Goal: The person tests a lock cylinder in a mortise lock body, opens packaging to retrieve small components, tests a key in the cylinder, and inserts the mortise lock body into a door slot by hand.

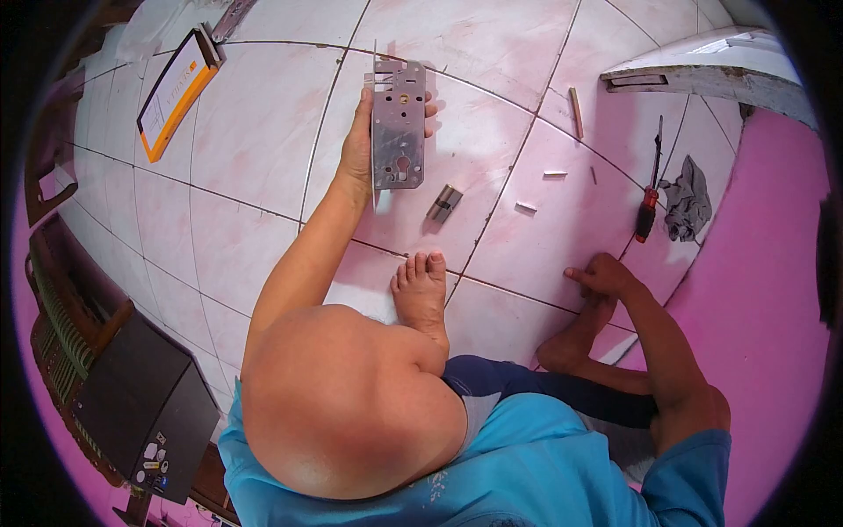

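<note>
My left hand (358,145) holds a metal mortise lock case (398,145) upright above the floor, thumb on the near edge and fingertips showing past the far edge. The case has several small holes and a keyhole-shaped cutout. Below it on the tiles lies a lock cylinder (445,203), touched by neither hand. My right hand (602,277) rests low by my right foot (566,350), fingers curled and one digit pointing left; nothing shows in it. Nearest to it on the floor are two short metal pins (525,208) and a thin dark screw (594,175).
A red-handled screwdriver (647,211) and a grey cloth (688,200) lie at the right by the pink wall (764,290). A narrow metal bar (576,112) lies nearby. A white and orange box (176,97) sits upper left. A door edge (711,81) juts in top right.
</note>
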### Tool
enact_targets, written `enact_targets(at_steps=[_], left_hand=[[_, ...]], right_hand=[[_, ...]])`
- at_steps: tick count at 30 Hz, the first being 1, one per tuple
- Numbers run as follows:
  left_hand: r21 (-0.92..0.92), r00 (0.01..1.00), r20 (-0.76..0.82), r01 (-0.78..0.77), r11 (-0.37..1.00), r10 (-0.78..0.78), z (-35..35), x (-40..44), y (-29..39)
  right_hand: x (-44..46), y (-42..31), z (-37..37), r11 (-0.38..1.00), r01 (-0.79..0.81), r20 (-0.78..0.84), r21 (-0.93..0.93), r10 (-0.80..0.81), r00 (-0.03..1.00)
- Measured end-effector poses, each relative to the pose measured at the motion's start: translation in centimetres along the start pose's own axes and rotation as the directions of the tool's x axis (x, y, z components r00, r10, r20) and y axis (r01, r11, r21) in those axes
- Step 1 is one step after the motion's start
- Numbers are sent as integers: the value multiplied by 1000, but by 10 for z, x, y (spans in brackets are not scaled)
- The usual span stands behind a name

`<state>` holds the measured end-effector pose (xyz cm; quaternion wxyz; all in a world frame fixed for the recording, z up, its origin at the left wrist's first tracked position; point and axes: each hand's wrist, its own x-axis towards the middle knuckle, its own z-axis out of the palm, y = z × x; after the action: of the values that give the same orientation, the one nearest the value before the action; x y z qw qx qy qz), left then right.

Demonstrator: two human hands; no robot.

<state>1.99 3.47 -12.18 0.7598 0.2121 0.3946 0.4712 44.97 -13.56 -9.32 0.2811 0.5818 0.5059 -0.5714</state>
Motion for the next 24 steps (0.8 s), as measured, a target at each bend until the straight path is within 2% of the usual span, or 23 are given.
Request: enact_targets(at_steps=[3, 7, 15, 24], left_hand=[[-57, 999, 48, 15, 998, -12, -6, 2, -2], [-15, 997, 62, 54, 998, -52, -10, 2, -1], [46, 1000, 10, -30, 999, 29, -1, 2, 1], [56, 999, 23, -31, 998, 30, -3, 2, -1]], right_hand=[[0, 1, 0, 1000, 4, 0, -5, -4, 1000], [-1, -2, -1, 1000, -11, 5, 7, 11, 1000], [2, 4, 1, 1000, 7, -3, -11, -7, 1000], [1, 3, 1, 1000, 15, 4, -4, -15, 1000]])
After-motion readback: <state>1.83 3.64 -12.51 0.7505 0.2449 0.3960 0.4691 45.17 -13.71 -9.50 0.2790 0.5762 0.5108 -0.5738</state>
